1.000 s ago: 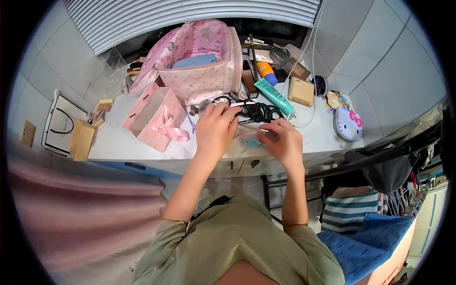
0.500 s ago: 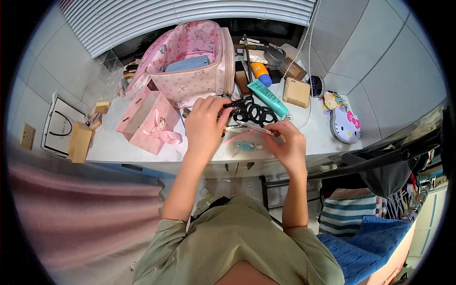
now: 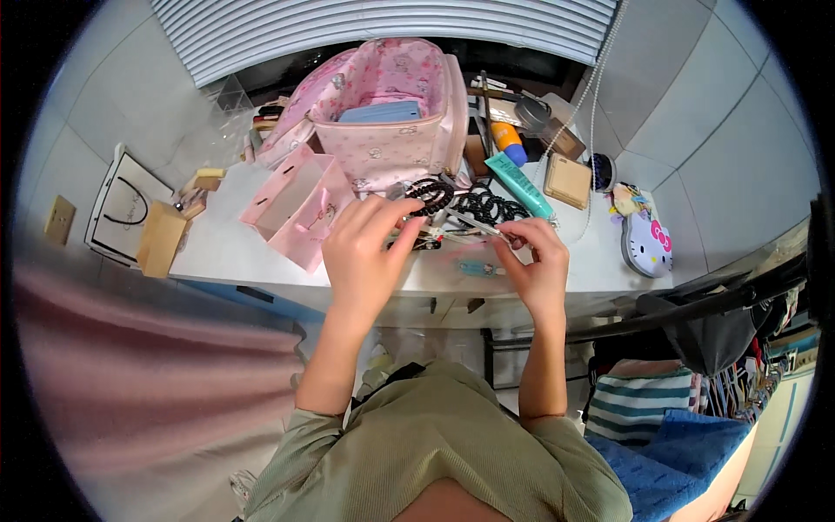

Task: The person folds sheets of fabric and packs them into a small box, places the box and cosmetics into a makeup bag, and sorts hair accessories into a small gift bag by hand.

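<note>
- Right hand [image 3: 535, 261], in front of the pink case [image 3: 374, 152] and to its right: thumb and forefinger clamp one end of a slim pale strip [image 3: 472, 224].
- Left hand [image 3: 361, 252], directly in front of the case: thumb and forefinger stand apart; whether the fingertips grip the black coiled loop [image 3: 442, 193] just beyond, I cannot tell.
- That loop, at the case's front right, shows more separately from the heap of black coils [image 3: 491, 209] than half a second ago.
- A turquoise clip [image 3: 477, 268] lies on the white worktop [image 3: 230, 261], nearer the person than the case.
- A pink paper bag [image 3: 315, 245] stands at the case's front left.
- Right of the case, a green tube [image 3: 522, 184] bears pale lettering.
- Well left of it, a white paper bag [image 3: 130, 230] carries dark script.
- Behind the case hang white blinds [image 3: 383, 19].
</note>
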### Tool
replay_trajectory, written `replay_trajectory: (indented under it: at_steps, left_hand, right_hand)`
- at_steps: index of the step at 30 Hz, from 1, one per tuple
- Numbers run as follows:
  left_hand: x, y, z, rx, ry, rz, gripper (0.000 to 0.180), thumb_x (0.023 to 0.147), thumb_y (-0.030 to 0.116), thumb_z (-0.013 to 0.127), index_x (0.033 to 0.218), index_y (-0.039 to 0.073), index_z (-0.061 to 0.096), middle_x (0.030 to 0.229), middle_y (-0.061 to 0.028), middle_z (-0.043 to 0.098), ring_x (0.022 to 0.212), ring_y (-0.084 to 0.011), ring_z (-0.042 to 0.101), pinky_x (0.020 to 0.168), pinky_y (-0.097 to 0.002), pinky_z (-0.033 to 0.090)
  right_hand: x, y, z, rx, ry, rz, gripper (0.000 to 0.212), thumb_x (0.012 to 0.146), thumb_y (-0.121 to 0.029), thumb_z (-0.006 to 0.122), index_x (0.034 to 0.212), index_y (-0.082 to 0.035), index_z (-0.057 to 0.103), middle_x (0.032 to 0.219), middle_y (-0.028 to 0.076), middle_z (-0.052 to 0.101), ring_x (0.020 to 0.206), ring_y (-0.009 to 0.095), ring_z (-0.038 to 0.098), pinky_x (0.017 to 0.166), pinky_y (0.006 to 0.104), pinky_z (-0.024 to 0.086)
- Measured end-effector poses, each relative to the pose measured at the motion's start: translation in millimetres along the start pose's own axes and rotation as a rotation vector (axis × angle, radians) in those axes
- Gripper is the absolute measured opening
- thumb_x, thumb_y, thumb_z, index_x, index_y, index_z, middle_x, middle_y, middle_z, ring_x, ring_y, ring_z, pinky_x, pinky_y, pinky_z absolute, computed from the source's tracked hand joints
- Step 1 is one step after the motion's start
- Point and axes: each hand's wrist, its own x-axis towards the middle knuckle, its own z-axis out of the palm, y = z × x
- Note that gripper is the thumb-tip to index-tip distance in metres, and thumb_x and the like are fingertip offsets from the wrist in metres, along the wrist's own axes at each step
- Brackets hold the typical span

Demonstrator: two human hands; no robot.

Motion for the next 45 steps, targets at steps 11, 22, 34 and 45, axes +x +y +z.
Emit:
replay_trajectory:
  at_steps: [11, 22, 34, 45]
  left_hand:
    - [7, -32, -83, 0.243, 0.249, 0.050, 0.024, 0.068, 0.006, 0.082, 0.090, 0.013, 0.076, 0.080, 0.0001, 0.057, 0.074, -0.0205, 0.049, 0.062, -0.0330, 0.042]
    - [15, -83, -117, 0.293, 0.119, -0.071, 0.024, 0.070, 0.011, 0.080, 0.094, 0.014, 0.075, 0.091, -0.0017, 0.058, 0.085, -0.0246, 0.051, 0.072, -0.0358, 0.045]
    - [0, -89, -124, 0.002, 0.119, 0.087, 0.026, 0.068, 0.011, 0.082, 0.076, 0.011, 0.058, 0.083, -0.0038, 0.059, 0.078, -0.0265, 0.054, 0.068, -0.0372, 0.045]
    - [-24, -51, -81, -0.324, -0.086, 0.398, 0.024, 0.067, 0.012, 0.080, 0.085, 0.014, 0.065, 0.087, 0.0017, 0.059, 0.077, -0.0204, 0.057, 0.065, -0.0332, 0.048]
  right_hand:
    - [41, -63, 60, 0.087, -0.034, -0.096, 0.020, 0.076, -0.003, 0.079, 0.095, -0.004, 0.073, 0.088, 0.005, 0.066, 0.073, 0.014, 0.063, 0.065, 0.0269, 0.050]
    - [88, -111, 118, 0.106, -0.017, -0.196, 0.019, 0.077, -0.007, 0.078, 0.095, -0.008, 0.075, 0.093, 0.004, 0.063, 0.083, 0.018, 0.063, 0.071, 0.0278, 0.049]
    - [80, -113, 142, 0.059, -0.056, -0.269, 0.037, 0.079, -0.006, 0.074, 0.116, -0.007, 0.070, 0.116, 0.010, 0.063, 0.103, 0.025, 0.063, 0.090, 0.0336, 0.049]
    - [23, -99, 111, -0.029, 0.109, -0.113, 0.024, 0.080, 0.001, 0.071, 0.101, -0.010, 0.075, 0.106, 0.004, 0.065, 0.089, 0.015, 0.063, 0.069, 0.0260, 0.049]
